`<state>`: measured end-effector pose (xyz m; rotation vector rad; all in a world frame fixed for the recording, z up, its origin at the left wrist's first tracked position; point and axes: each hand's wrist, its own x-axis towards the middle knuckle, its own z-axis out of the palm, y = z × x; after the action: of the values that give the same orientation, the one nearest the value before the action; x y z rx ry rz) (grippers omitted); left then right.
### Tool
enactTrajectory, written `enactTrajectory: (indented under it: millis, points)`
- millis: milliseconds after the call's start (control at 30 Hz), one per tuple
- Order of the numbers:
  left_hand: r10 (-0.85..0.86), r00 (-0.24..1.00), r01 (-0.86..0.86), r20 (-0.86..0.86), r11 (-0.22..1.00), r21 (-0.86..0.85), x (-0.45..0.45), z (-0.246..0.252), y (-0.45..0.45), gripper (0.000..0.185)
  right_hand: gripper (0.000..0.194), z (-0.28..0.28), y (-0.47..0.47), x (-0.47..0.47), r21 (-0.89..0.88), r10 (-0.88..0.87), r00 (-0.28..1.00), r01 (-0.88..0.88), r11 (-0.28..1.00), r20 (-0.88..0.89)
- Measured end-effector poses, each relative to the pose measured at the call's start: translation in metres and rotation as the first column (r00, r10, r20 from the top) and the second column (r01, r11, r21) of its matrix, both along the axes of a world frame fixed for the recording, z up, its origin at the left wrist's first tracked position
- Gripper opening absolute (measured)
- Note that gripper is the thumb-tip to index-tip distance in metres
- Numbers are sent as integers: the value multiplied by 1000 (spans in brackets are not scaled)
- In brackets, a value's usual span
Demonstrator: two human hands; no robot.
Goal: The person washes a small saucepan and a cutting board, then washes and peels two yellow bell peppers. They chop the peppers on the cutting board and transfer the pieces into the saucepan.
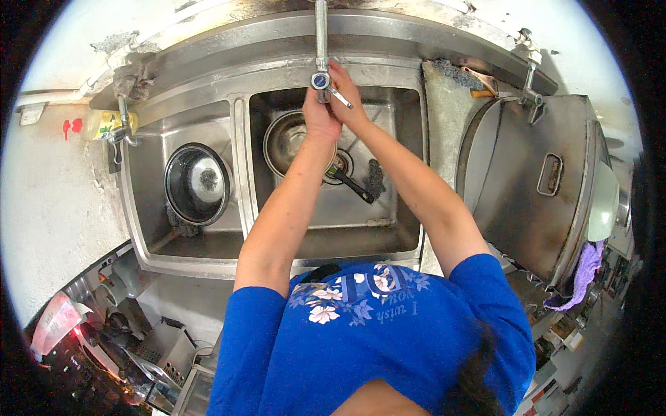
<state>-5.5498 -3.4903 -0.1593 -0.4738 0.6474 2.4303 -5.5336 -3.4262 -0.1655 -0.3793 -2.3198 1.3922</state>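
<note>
Both hands meet beneath the metal faucet (321, 80) over the right sink basin. My left hand (321, 117) and my right hand (346, 93) touch each other, and the faucet's spout and lever partly cover them. Their palms and most fingers are hidden, so whether anything lies between them cannot be told. Below them in the basin rests a round metal pan (278, 148), partly behind the left forearm. A black handle (356, 188) extends over the drain, beside a dark scouring pad (374, 177).
A metal pot (177, 182) stands in the left basin with a scouring pad (182, 223) beside it. A yellow-labelled bottle (99, 125) is near the left tap. Right of the sink are a large metal lid (525, 192) and a purple cloth (583, 278).
</note>
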Motion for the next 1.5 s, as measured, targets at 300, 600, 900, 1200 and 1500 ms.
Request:
enactTrajectory:
  millis: [300, 600, 900, 1200, 1500]
  points:
    - [-88, 995, 87, -50, 996, -35, 13, -10, -26, 33, 27, -10, -8, -3, -510, 47, 999, -31, 859, 19]
    - [-126, 992, 123, -16, 987, -101, 15, -2, -32, 33, 36, -26, -23, 14, -162, -87, 995, 94, 982, 51]
    - [-139, 988, 144, -62, 985, 99, 12, -14, -32, 32, 36, -12, -7, 21, -847, -160, 981, -12, 531, -114]
    - [-4, 983, -21, -185, 991, -132, 16, -27, -18, 26, 37, -5, -17, 38, -989, -238, 971, 27, 143, -8]
    - [-985, 90, -662, -145, 49, -748, 2, 2, -40, 51, 22, -27, -21, 12, -998, -140, 990, -39, -52, -31]
